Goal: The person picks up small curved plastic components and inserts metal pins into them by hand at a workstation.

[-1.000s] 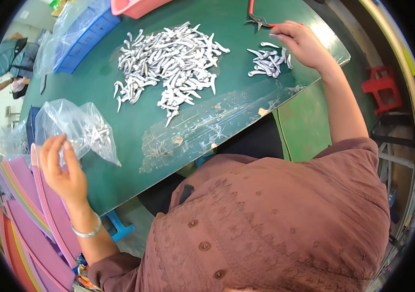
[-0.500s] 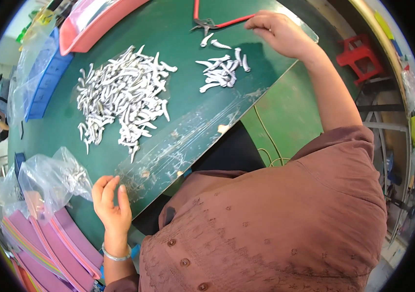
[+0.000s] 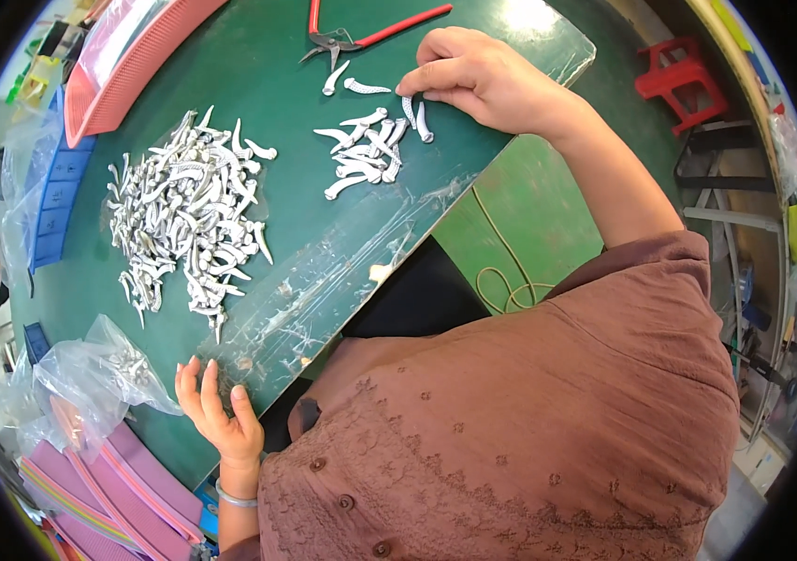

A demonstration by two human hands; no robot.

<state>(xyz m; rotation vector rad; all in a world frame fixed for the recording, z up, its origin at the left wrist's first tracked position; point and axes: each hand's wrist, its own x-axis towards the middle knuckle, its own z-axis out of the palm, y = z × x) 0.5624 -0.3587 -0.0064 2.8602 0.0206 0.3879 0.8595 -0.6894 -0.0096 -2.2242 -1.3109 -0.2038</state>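
Observation:
On the green table lies a large pile of small white horn-shaped pieces [image 3: 183, 210], curved and ridged with grey lines. To its right is a smaller group of the same pieces [image 3: 370, 150]. My right hand [image 3: 483, 79] is over the right side of this group, its thumb and forefinger closed at the upper end of one white horn-shaped piece [image 3: 408, 112]. Beyond lie red-handled pliers [image 3: 338, 42] with their jaws toward the pieces. My left hand [image 3: 221, 416] is at the table's near edge, palm up, fingers spread and holding nothing.
A pink basket [image 3: 127, 70] and a blue bin [image 3: 57, 201] stand at the far left. Clear plastic bags [image 3: 90, 374] and pink-purple trays [image 3: 127, 486] are near my left hand. The table edge is scuffed under clear film. A red stool [image 3: 684, 84] stands on the right.
My right hand has come from beside the pliers' handle down to one white piece at the small group. My left hand stays open near the edge. The whole view has shifted somewhat.

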